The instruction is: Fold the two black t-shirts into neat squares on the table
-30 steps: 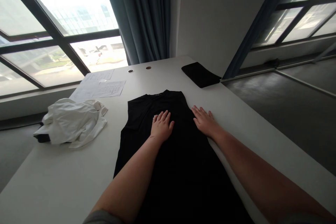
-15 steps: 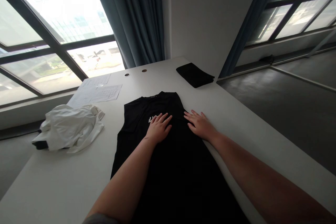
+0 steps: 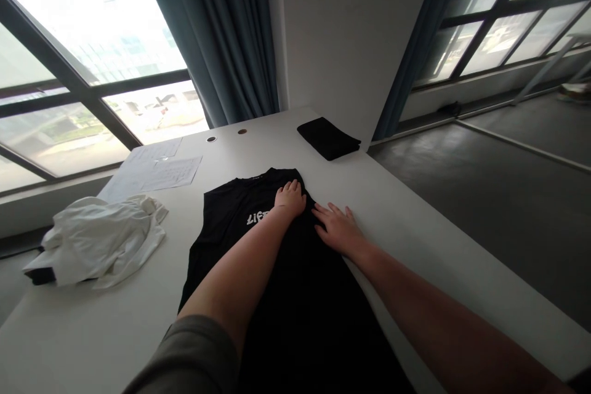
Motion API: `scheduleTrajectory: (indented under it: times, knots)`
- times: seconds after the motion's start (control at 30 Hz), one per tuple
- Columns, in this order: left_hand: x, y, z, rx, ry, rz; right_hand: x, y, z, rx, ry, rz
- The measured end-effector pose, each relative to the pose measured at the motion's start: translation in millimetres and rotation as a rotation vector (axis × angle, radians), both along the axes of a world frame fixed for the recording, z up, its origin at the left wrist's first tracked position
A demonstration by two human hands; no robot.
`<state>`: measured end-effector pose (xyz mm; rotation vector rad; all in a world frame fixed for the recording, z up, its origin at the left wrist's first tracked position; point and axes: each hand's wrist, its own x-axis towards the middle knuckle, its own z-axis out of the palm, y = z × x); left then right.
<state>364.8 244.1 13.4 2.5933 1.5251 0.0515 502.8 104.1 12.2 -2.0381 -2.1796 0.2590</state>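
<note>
A black sleeveless garment (image 3: 221, 246) with white lettering lies flat on the white table (image 3: 415, 221), its neckline toward the window. My left hand (image 3: 290, 198) rests near the garment's upper right shoulder, fingers together and flat on the cloth. My right hand (image 3: 337, 229) lies flat and open on the garment's right edge, just below and right of the left hand. Neither hand grips anything.
A crumpled white garment (image 3: 96, 239) sits at the table's left edge. A folded black cloth (image 3: 329, 137) lies at the far right corner. Papers (image 3: 159, 166) lie near the window, beside two cable holes (image 3: 211, 138). Curtains and a wall stand behind the table.
My left hand slid up and to the right toward the garment's shoulder, uncovering the white lettering. My right hand stayed on the right edge. The view shifted rightward.
</note>
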Motion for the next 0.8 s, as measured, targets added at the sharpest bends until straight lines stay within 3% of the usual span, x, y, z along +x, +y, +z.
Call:
scheduleTrajectory:
  times: [0.23, 0.4, 0.6, 0.8]
  knots:
    - [5.7, 37.7, -19.2, -0.040, -0.066, 0.122, -2.0, -0.6, 3.0, 0.046, 0.018, 0.012]
    - [5.9, 51.2, -15.1, -0.053, -0.101, 0.149, -1.4, 0.1, 1.9, 0.055, 0.018, 0.010]
    - [1.6, 53.7, -11.8, 0.099, -0.173, 0.066, -3.2, -0.9, 1.7, 0.101, 0.023, 0.019]
    - [-3.4, 65.4, -12.9, 0.026, -0.183, 0.046, -0.7, 1.0, -0.5, 0.112, 0.048, 0.017]
